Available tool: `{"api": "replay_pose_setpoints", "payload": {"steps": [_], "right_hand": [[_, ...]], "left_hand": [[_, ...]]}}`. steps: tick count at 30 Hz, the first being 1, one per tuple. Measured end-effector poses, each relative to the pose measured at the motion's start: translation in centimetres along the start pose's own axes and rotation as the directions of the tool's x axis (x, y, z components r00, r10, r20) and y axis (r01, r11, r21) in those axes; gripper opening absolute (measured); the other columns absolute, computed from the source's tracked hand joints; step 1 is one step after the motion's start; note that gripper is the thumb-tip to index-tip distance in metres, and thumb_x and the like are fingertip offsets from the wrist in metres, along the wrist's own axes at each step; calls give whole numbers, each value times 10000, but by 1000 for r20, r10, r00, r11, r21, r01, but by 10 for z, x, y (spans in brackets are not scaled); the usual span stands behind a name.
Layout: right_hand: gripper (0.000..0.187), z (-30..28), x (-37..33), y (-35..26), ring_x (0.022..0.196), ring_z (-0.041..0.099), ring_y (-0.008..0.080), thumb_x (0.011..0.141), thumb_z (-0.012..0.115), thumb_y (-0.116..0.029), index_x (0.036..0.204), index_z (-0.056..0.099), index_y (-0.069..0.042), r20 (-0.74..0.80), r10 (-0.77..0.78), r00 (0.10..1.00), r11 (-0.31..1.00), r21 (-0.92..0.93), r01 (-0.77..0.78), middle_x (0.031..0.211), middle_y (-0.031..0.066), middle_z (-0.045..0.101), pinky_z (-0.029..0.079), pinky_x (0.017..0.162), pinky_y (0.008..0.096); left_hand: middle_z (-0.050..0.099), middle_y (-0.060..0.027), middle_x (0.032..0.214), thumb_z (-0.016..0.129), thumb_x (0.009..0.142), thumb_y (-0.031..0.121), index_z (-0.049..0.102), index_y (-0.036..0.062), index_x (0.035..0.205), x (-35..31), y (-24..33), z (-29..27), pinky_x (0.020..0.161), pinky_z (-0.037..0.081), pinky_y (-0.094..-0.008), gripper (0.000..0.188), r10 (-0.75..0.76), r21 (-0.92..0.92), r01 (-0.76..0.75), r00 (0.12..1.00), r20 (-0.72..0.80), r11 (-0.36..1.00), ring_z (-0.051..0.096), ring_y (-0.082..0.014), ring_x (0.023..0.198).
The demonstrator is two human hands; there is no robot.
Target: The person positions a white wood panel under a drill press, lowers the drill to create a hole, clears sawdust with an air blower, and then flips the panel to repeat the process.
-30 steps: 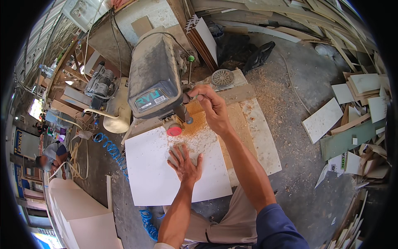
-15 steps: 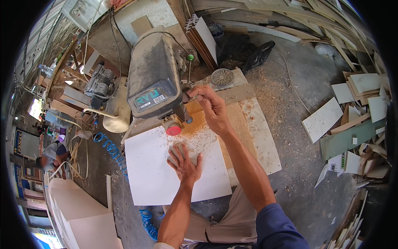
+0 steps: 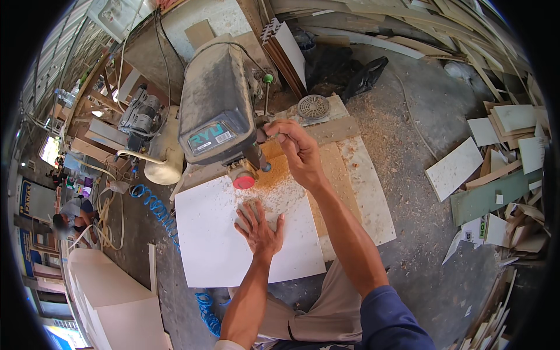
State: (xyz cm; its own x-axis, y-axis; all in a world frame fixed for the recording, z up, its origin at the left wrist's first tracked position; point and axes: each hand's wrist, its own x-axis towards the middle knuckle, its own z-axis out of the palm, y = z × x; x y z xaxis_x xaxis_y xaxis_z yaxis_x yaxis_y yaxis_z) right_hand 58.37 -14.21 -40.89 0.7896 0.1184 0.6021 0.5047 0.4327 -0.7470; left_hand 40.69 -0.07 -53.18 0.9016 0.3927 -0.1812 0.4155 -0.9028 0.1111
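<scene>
A drill press [image 3: 211, 105] with a dusty dark head and a red round knob [image 3: 244, 181] stands in front of me. Under its head lies a white board [image 3: 233, 256], strewn with shavings and sawdust [image 3: 274, 175] near the spindle. My left hand [image 3: 258, 227] presses flat on the board, fingers spread. At the press's right side, my right hand [image 3: 296, 150] is closed around a feed handle, whose grip the fingers mostly hide. Another handle with a green ball [image 3: 268, 79] sticks up behind. Where the drill bit meets the board is hidden from me.
A worktable [image 3: 373, 204] carries the press and a round grate [image 3: 313, 107]. Board offcuts [image 3: 501, 175] pile up at the right. Left are a tan tank [image 3: 163, 166], a coiled blue hose [image 3: 154, 207] and large sheets [image 3: 125, 309]. Another person [image 3: 76, 216] crouches at far left.
Both my hands keep their places, and the white board has barely shifted. At far left the other person has moved slightly.
</scene>
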Motion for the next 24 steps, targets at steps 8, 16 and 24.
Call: {"api": "replay_pose_setpoints", "payload": {"steps": [8, 16, 24], "right_hand": [[240, -4, 3, -5, 1042, 653, 288, 936, 526, 55, 1112, 676, -9, 8, -160, 987, 923, -353, 152, 1075, 137, 689, 436, 1077, 424], [220, -6, 2, -14, 909, 614, 263, 952, 553, 40, 1112, 685, -34, 52, -248, 967, 759, -610, 228, 1085, 109, 710, 473, 938, 410], [289, -2, -1, -8, 791, 581, 173, 908, 486, 109, 1109, 655, -13, -7, -158, 987, 925, -352, 146, 1071, 101, 665, 493, 749, 283]], "left_hand": [[-55, -216, 1711, 305, 975, 761, 49, 158, 1662, 0, 1, -2, 1222, -88, -650, 949, -4, 8, 4, 1000, 11, 1000, -115, -430, 1567], [-51, -210, 1713, 307, 976, 761, 55, 160, 1662, 1, -1, 0, 1221, -81, -654, 947, -2, 16, 2, 1000, 2, 1000, -110, -431, 1567], [-23, -227, 1709, 339, 972, 752, 73, 158, 1662, 1, -1, 4, 1219, -76, -659, 948, 9, 0, -9, 1000, -30, 1000, -94, -439, 1567]]}}
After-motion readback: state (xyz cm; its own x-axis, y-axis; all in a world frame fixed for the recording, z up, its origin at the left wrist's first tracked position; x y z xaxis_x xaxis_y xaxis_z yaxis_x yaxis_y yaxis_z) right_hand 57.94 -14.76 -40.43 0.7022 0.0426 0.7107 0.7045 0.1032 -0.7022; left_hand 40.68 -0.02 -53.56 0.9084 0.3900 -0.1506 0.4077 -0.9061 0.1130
